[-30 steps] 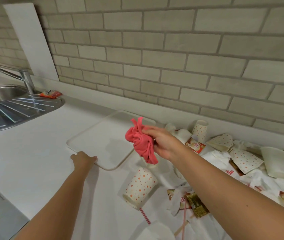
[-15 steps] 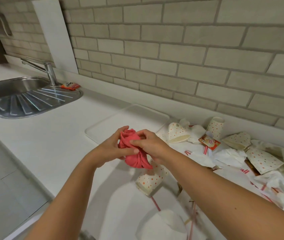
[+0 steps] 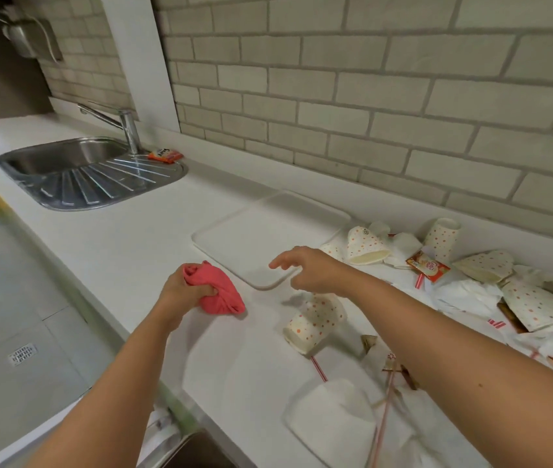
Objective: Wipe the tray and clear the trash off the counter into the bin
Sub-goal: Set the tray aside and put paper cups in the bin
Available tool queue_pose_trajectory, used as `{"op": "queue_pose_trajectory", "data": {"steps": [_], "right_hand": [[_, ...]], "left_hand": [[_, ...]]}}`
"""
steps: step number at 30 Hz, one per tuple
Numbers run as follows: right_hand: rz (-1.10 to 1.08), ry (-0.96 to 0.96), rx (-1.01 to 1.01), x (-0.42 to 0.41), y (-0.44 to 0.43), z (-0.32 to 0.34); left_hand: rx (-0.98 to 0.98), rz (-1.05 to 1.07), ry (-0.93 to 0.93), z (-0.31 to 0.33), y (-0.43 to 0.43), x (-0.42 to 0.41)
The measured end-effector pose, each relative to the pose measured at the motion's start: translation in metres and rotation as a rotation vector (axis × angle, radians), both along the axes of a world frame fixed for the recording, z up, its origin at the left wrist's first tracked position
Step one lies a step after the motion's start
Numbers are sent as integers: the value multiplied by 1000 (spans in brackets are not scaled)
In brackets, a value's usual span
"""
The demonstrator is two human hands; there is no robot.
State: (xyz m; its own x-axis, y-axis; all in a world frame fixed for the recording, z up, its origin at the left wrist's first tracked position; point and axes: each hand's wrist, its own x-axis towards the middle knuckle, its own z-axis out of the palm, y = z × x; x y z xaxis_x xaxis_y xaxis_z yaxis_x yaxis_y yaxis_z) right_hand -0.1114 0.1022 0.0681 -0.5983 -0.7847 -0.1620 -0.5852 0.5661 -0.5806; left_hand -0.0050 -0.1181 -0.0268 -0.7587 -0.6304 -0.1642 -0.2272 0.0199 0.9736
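A white tray [image 3: 261, 231] lies flat on the white counter [image 3: 126, 238] near the brick wall. My left hand [image 3: 184, 292] grips a bunched pink cloth [image 3: 219, 295] just in front of the tray's near corner, low over the counter. My right hand [image 3: 305, 268] hovers over that near corner with fingers loosely spread and holds nothing. A spotted paper cup [image 3: 315, 324] lies on its side under my right wrist. More crushed spotted cups [image 3: 366, 246], napkins [image 3: 332, 420], sachets [image 3: 428, 265] and straws [image 3: 319, 368] are strewn to the right.
A steel sink [image 3: 62, 157] with drainboard and tap [image 3: 126, 130] sits at the left, an orange wrapper [image 3: 165, 155] on its rim. The counter's front edge runs diagonally, with grey floor [image 3: 15, 298] below. A dark bin opening [image 3: 197, 450] shows under the edge at the bottom.
The pink cloth passed from my right hand to my left, which lowered it toward the counter. My right hand let go and opened over the tray corner. The view shifted right.
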Motion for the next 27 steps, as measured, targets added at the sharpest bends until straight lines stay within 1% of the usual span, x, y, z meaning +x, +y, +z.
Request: {"op": "queue_pose_trajectory", "data": {"steps": [2, 6, 10, 12, 14, 17, 20, 23, 25, 27], "right_hand": [[-5, 84, 108, -4, 7, 0], [-138, 153, 205, -13, 19, -5], [-246, 117, 296, -16, 29, -11], [-284, 97, 340, -17, 33, -13], [-305, 67, 343, -18, 37, -18], [-329, 43, 321, -15, 42, -23], [-362, 25, 259, -11, 48, -25], [-373, -11, 159, -7, 56, -23], [-364, -34, 96, -2, 64, -19], [-358, -43, 32, 0, 71, -17]], "left_hand": [[-38, 16, -22, -5, -2, 3], [-148, 63, -112, -9, -7, 3], [-353, 130, -278, -7, -1, 2], [-436, 165, -317, -3, 8, 2], [-531, 209, -311, 4, 21, 4], [-664, 298, -194, 18, 45, 8], [-715, 307, -39, 32, 74, 11], [-724, 182, 166, 38, 111, 14], [-691, 29, 297, 36, 137, 20], [-684, -136, 341, 29, 160, 27]]}}
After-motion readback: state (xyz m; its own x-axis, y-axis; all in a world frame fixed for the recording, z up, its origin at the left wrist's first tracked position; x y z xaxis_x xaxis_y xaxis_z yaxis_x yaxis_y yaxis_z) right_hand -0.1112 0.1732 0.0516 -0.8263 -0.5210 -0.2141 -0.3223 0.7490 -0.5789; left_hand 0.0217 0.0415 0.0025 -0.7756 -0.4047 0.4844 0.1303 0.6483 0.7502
